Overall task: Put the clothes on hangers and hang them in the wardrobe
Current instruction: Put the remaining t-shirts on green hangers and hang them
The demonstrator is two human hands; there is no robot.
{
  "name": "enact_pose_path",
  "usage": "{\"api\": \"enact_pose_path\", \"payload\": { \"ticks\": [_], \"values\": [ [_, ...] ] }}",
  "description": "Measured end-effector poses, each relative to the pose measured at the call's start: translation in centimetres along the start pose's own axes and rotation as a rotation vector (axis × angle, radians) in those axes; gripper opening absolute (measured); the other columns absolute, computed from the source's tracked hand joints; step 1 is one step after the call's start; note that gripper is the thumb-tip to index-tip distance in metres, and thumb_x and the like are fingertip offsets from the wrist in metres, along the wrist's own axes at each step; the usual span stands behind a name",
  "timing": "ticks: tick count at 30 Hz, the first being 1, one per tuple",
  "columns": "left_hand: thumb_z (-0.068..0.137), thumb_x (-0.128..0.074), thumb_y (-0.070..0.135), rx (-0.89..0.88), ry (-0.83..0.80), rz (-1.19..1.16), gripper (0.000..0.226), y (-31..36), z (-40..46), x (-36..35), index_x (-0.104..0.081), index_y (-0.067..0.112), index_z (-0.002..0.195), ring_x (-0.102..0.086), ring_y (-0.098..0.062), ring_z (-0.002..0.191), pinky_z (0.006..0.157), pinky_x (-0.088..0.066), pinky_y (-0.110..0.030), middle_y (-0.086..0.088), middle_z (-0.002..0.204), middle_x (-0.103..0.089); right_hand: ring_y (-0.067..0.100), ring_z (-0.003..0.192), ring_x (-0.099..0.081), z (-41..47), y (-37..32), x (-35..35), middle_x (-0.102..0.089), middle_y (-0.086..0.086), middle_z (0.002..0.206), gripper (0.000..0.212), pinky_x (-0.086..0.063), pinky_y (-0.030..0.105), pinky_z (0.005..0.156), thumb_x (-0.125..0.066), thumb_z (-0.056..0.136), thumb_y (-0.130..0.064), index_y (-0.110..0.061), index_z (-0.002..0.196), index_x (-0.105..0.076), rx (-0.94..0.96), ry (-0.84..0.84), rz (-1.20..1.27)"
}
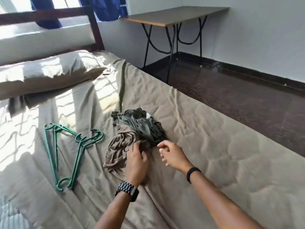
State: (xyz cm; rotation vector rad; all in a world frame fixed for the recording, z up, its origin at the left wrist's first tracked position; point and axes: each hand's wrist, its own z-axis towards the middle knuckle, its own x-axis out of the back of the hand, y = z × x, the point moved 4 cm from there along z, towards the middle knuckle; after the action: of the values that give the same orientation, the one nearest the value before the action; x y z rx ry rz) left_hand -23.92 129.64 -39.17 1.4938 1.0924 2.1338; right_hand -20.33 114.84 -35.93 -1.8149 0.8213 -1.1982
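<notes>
Clothes (132, 136) lie in a crumpled heap on the bed (214, 154), a tan piece tangled with a darker olive one, a white label showing at the far side. Left hand (136, 160) rests on the tan piece, fingertips (138, 143) pressed into its folds; whether they pinch the cloth I cannot tell. Right hand (173, 153) hovers just beside the dark piece, fingers loosely curled, holding nothing.

Risks, as I judge them: the two garments are twisted together, so lifting one may drag the other along or off the bed edge, which is near on the right. The knit looks thin and limp, so finding a neckline in the bunch may take some shaking out. Hangers (72, 152), green, lie crossed in a loose pile to the left, well apart from the heap; their hooks overlap, so picking one could snag the rest.

Sheet is soft, wrinkled tan cloth over a quilted mattress. Hangers are slim rigid plastic, triangular with curled hooks. No wardrobe is in view. Pillow (49, 71) lies at the head of the bed; the counter (173, 16) stands by the wall.
</notes>
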Motion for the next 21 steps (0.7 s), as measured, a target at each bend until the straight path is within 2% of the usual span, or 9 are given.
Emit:
{"api": "enact_pose_path", "payload": {
  "ticks": [2, 5, 7, 9, 12, 14, 16, 18, 21],
  "values": [
    [0.085, -0.053, 0.004, -0.052, -0.009, 0.031, 0.049, -1.7, 1.1, -0.3, -0.045, 0.004, 0.134, -0.045, -0.028, 0.119, 0.103, -0.026, -0.025, -0.014, 0.128, -0.053, 0.021, 0.068, -0.061, 2.3, -0.8, -0.5, -0.053, -0.002, 0.071, 0.022, -0.056, 0.031, 0.055, -0.050, 0.092, -0.008, -0.015, 0.110, -0.062, 0.028, 0.037, -0.057],
    [0.081, -0.046, 0.014, -0.059, 0.016, -0.040, 0.052, -4.3, 2.2, -1.5, -0.048, 0.000, 0.131, -0.046, -0.027, 0.115, 0.104, -0.025, -0.024, -0.017, 0.124, -0.056, 0.029, 0.105, -0.057, 5.8, -1.3, -1.2, -0.052, 0.005, 0.104, 0.037, -0.052, 0.046, 0.089, -0.055, 0.090, -0.009, -0.015, 0.126, -0.056, 0.074, 0.110, -0.214],
    [0.081, -0.040, 0.023, -0.055, 0.042, -0.114, 0.055, -5.1, 2.2, -2.0, -0.049, -0.001, 0.130, -0.045, -0.022, 0.115, 0.104, -0.025, -0.021, -0.016, 0.123, -0.057, 0.028, 0.119, -0.048, 7.5, -1.1, -1.7, -0.047, 0.011, 0.128, 0.049, -0.048, 0.047, 0.096, -0.054, 0.089, -0.008, -0.016, 0.137, -0.046, 0.072, 0.109, -0.245],
    [0.081, -0.039, 0.026, -0.071, 0.065, -0.163, 0.056, -5.4, 2.0, -2.3, -0.050, -0.002, 0.129, -0.044, -0.018, 0.115, 0.105, -0.023, -0.015, -0.016, 0.123, -0.057, 0.032, 0.122, -0.049, 8.5, -0.6, -2.6, -0.046, 0.014, 0.137, 0.057, -0.046, 0.049, 0.098, -0.054, 0.089, -0.008, -0.014, 0.143, -0.037, 0.062, 0.059, -0.246],
    [0.083, -0.041, 0.026, -0.070, 0.113, -0.216, 0.054, -5.7, 2.0, -2.3, -0.052, -0.006, 0.125, -0.045, -0.018, 0.113, 0.103, -0.020, -0.005, -0.020, 0.120, -0.059, 0.039, 0.112, -0.058, 8.8, 0.3, -3.9, -0.056, 0.018, 0.128, 0.048, -0.046, 0.046, 0.096, -0.054, 0.088, -0.005, -0.007, 0.135, -0.046, 0.046, 0.037, -0.278],
    [0.085, -0.042, 0.030, -0.052, 0.103, -0.220, 0.054, -5.7, 2.1, -2.3, -0.052, -0.005, 0.125, -0.047, -0.020, 0.112, 0.103, -0.021, -0.006, -0.020, 0.119, -0.059, 0.033, 0.112, -0.057, 8.0, 0.8, -3.8, -0.061, 0.016, 0.123, 0.038, -0.041, 0.033, 0.095, -0.055, 0.088, -0.005, -0.004, 0.126, -0.055, 0.076, 0.100, -0.280],
    [0.086, -0.043, 0.037, -0.071, 0.069, -0.166, 0.058, -5.4, 1.9, -2.3, -0.050, -0.002, 0.128, -0.046, -0.023, 0.113, 0.104, -0.024, -0.017, -0.018, 0.118, -0.057, 0.030, 0.109, -0.058, 6.6, 1.1, -2.9, -0.065, 0.014, 0.116, 0.031, -0.038, 0.026, 0.086, -0.057, 0.089, -0.006, -0.005, 0.119, -0.060, 0.101, 0.168, -0.241],
    [0.085, -0.043, 0.044, -0.080, 0.011, -0.054, 0.063, -4.9, 1.6, -2.4, -0.047, 0.003, 0.133, -0.044, -0.027, 0.112, 0.105, -0.026, -0.030, -0.018, 0.117, -0.055, 0.027, 0.096, -0.060, 4.9, 1.5, -1.5, -0.068, 0.014, 0.103, 0.024, -0.036, 0.024, 0.076, -0.059, 0.089, -0.009, -0.004, 0.113, -0.062, 0.081, 0.239, -0.185],
    [0.083, -0.047, 0.044, -0.053, -0.130, 0.152, 0.069, -3.1, 1.4, -2.3, -0.037, 0.009, 0.142, -0.042, -0.038, 0.114, 0.103, -0.029, -0.042, -0.020, 0.123, -0.048, 0.030, 0.071, -0.055, 2.1, 1.3, 0.8, -0.061, 0.012, 0.076, 0.011, -0.044, 0.035, 0.069, -0.062, 0.089, -0.012, -0.002, 0.094, -0.062, 0.085, 0.329, -0.100]
  ]
}}
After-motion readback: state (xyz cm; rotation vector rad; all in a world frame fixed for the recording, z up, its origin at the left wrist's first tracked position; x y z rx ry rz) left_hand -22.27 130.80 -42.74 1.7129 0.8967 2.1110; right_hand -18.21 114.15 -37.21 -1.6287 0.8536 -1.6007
